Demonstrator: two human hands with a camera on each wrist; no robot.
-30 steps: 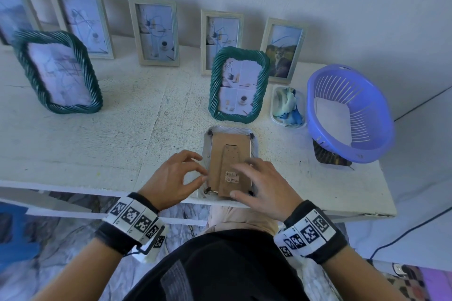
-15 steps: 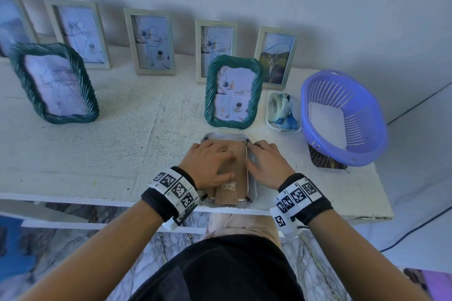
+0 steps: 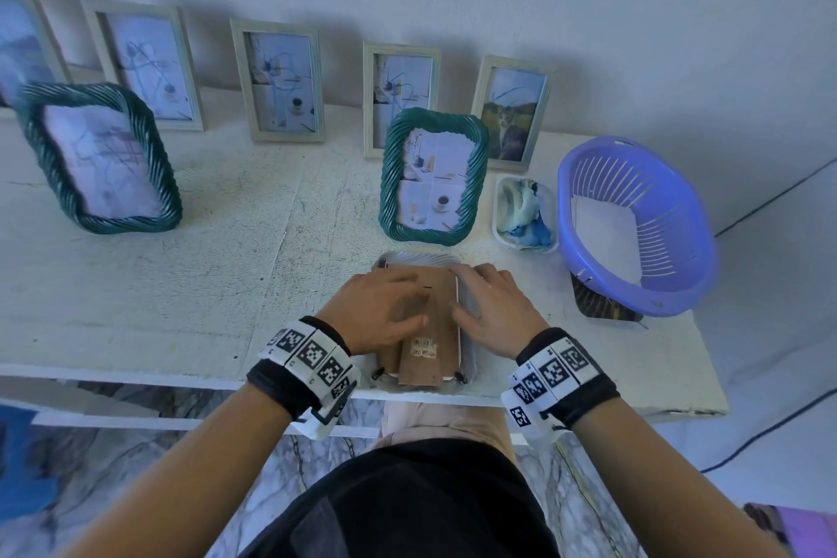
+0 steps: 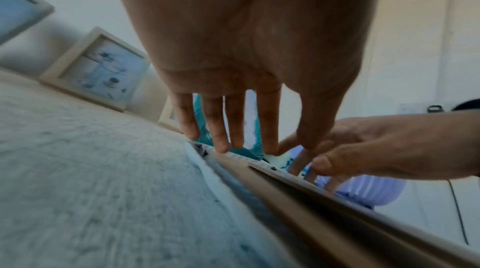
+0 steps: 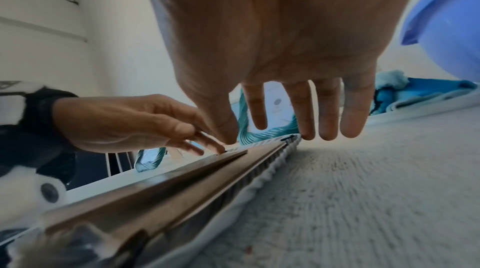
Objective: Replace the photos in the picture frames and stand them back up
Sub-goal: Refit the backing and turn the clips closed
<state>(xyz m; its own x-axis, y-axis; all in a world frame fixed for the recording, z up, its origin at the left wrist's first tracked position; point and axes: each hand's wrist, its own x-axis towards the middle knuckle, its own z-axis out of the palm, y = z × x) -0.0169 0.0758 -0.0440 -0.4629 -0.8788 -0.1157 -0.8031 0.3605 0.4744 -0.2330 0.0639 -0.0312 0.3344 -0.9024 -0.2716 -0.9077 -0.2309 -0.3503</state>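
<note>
Nearest, at the front edge of the white table (image 3: 181, 285), a picture frame (image 3: 435, 331) lies face down, its brown backing board (image 3: 441, 304) uppermost. The left hand (image 3: 376, 313) lies flat on the board, fingers straight and slightly spread, hiding the frame's left side. The right hand (image 3: 493, 308) presses the frame's right edge with extended, slightly parted fingers. The photo side is hidden. Beyond stands a green twisted frame (image 3: 432, 177); right of it, a small tub (image 3: 523, 213) and a purple basket (image 3: 634, 227). Farthest, pale frames (image 3: 276, 82) lean on the wall; the leftmost is cut off.
</note>
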